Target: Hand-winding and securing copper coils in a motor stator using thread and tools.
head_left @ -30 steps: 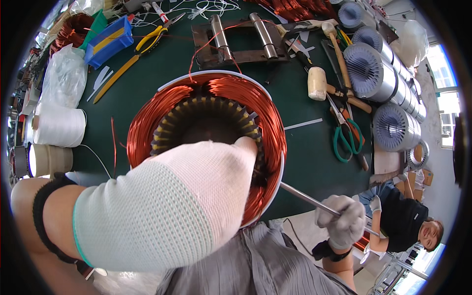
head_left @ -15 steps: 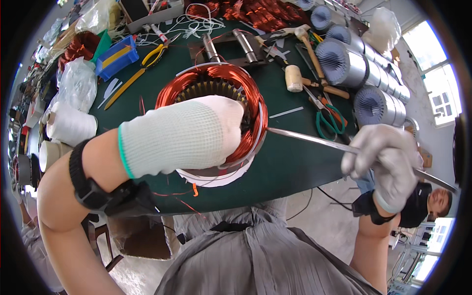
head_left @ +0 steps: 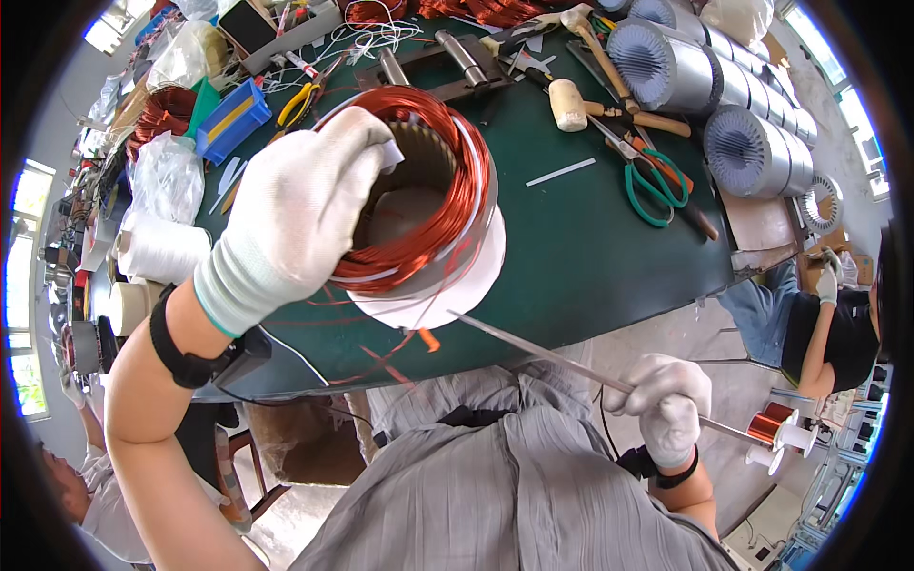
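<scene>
A motor stator wound with red copper wire (head_left: 468,181) stands on a white round base (head_left: 481,281) near the table's front edge. My gloved left hand (head_left: 300,195) is at the stator's left rim, its fingers pinched together over the opening. A small white slip (head_left: 391,156) shows at those fingertips; its exact kind is unclear. My gloved right hand (head_left: 671,404), in front of the table edge, is closed round a long thin metal rod (head_left: 547,354). The rod's tip points at the white base from the right. An orange tag (head_left: 429,340) lies by the base among loose red wires.
Green-handled scissors (head_left: 655,190), a mallet (head_left: 568,105) and a white strip (head_left: 560,172) lie right of the stator. Stacked metal stator cores (head_left: 757,152) line the right side. On the left are a blue bin (head_left: 231,122) and a white thread spool (head_left: 164,249). Other people are at both sides.
My left hand has moved left, from over the stator's opening to its left rim, uncovering the bore. My right hand has drawn the rod down and left, away from the windings.
</scene>
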Motion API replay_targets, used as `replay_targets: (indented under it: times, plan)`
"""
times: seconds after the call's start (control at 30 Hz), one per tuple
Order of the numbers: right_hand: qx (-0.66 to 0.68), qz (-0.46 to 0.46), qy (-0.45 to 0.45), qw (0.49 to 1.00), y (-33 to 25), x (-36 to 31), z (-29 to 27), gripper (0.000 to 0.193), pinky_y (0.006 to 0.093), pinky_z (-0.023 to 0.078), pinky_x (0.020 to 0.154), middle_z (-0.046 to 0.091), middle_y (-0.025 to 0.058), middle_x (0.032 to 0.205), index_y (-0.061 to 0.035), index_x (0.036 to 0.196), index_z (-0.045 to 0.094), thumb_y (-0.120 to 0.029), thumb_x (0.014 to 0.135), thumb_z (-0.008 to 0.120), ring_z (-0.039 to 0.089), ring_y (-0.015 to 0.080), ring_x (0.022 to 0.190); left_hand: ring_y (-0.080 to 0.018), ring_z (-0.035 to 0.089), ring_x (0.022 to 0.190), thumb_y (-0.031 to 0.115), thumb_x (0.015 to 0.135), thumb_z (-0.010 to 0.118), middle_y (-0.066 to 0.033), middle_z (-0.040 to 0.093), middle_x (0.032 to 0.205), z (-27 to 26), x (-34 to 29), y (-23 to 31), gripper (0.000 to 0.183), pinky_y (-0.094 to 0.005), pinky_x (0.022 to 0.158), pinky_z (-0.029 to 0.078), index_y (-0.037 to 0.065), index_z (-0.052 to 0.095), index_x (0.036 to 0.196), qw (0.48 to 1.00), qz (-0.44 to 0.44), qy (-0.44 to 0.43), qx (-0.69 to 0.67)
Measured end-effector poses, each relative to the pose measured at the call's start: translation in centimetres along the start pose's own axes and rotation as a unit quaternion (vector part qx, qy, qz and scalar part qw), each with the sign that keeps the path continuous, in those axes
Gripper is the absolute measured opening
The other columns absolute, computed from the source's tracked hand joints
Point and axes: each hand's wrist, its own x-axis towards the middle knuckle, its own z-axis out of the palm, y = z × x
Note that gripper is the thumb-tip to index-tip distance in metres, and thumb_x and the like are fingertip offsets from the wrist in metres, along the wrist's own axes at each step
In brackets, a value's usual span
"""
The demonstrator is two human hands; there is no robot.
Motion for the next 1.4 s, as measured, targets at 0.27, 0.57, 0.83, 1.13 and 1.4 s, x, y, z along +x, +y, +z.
replay_targets:
  times: [0.27, 0.57, 0.83, 1.13, 1.4]
  plan:
    - [0.058, -0.074, 0.008, 0.995, 1.5, -0.2, 0.6, 0.037, 0.0361, 0.059, 0.065, 0.070, 0.0221, 0.083, 0.0006, 0.088, 0.066, -0.029, 0.105, 0.052, 0.067, 0.0253, 0.069, -0.0144, 0.054, 0.059, 0.015, 0.104, 0.047, -0.0078, 0.057, 0.076, -0.5, 0.5, 1.1, 0.020, -0.0274, 0.059, 0.045, 0.000, 0.060, 0.104, 0.966, -0.156, -0.091, -0.183]
    - [0.020, -0.079, 0.058, 0.995, 1.6, 1.1, 1.0, 0.030, 0.0355, 0.056, 0.062, 0.068, 0.0206, 0.084, -0.0016, 0.090, 0.063, -0.024, 0.105, 0.049, 0.067, 0.0256, 0.072, -0.0289, 0.060, 0.074, 0.015, 0.103, 0.049, -0.0164, 0.063, 0.082, -0.7, 1.8, 1.6, 0.020, -0.0375, 0.071, 0.050, -0.001, 0.061, 0.104, 0.961, -0.217, -0.083, -0.151]
    - [0.020, -0.059, 0.078, 0.995, 2.4, 2.5, 3.7, 0.035, 0.0377, 0.055, 0.068, 0.069, 0.0232, 0.084, -0.0026, 0.087, 0.059, -0.029, 0.106, 0.046, 0.065, 0.0265, 0.071, -0.0368, 0.065, 0.092, 0.010, 0.086, 0.062, -0.0212, 0.060, 0.104, -0.9, 2.9, -1.4, 0.025, -0.0424, 0.083, 0.053, -0.009, 0.064, 0.102, 0.950, 0.098, -0.294, 0.044]
    - [0.168, -0.015, 0.161, 0.972, 5.7, 2.5, 3.7, 0.044, 0.0369, 0.034, 0.042, 0.057, 0.0163, 0.067, -0.0062, 0.073, 0.045, -0.035, 0.106, 0.049, 0.041, 0.0207, 0.044, -0.0392, 0.065, 0.076, 0.006, 0.091, 0.056, -0.0227, 0.061, 0.083, -2.9, 4.6, 0.2, 0.021, -0.0468, 0.070, 0.054, -0.009, 0.060, 0.106, 0.930, -0.091, -0.323, -0.151]
    - [0.154, -0.006, 0.131, 0.979, 5.9, 2.7, 3.0, 0.044, 0.0372, 0.047, 0.054, 0.062, 0.0173, 0.071, -0.0078, 0.073, 0.048, -0.035, 0.107, 0.048, 0.054, 0.0239, 0.055, -0.0389, 0.070, 0.073, 0.009, 0.097, 0.052, -0.0226, 0.066, 0.072, 0.3, 1.5, -1.7, 0.020, -0.0461, 0.067, 0.057, -0.003, 0.061, 0.109, 0.906, -0.168, -0.324, -0.214]
